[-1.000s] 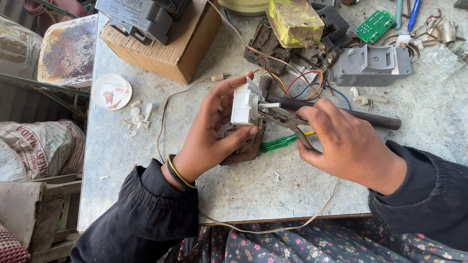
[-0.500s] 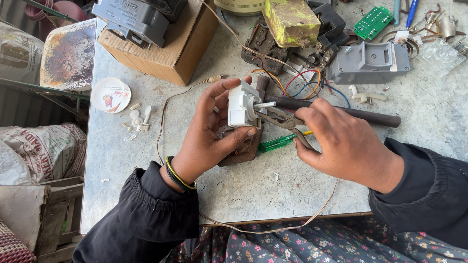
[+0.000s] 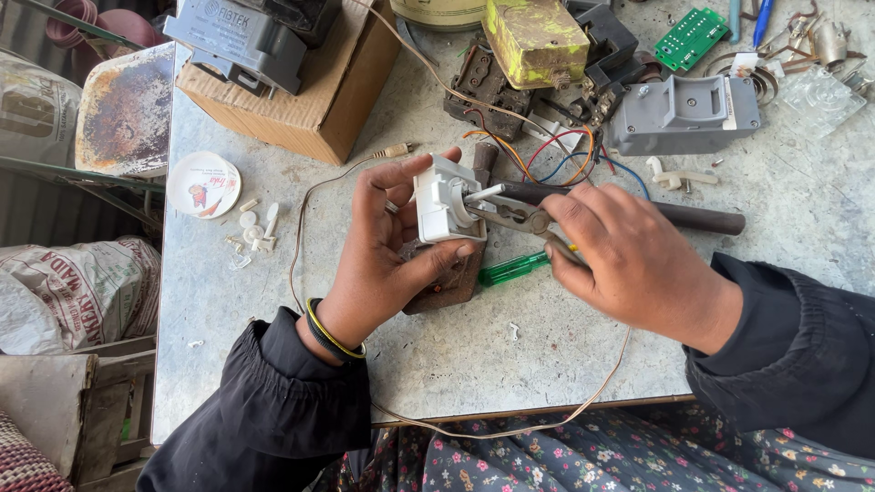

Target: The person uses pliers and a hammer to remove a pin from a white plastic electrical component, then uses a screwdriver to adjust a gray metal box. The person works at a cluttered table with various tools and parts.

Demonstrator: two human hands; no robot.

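L hand (image 3: 387, 251) wrapped round a small white plastic switch block (image 3: 444, 205), thumb under, fingers over the top, pinching it firm, held just above the table (image 3: 756, 237). R hand (image 3: 638, 269) closed on the handles of metal pliers (image 3: 510, 214); plier tips biting a pale pin/tab at the block's R face, right next to L thumb tip.

Below the grip: green screwdriver (image 3: 515, 268) and a brown rusty part (image 3: 447, 282) lying flat. Beyond the grip: dark rod/handle (image 3: 693, 219), coloured wires (image 3: 556, 150) running to a grey housing (image 3: 684, 114). Left of grip, well apart: round white lid (image 3: 203, 185) w/ small white bits beside it.

Risks, my read:
- tips look shallow on the tab, so a hard pull could slip off and jab L thumb.
- twisting instead of straight pull could snap the plastic tab.
- block is held in air, no backing; sudden release could jerk it into the wires behind.
- loose thin cable (image 3: 301, 237) loops near L wrist, snag risk.
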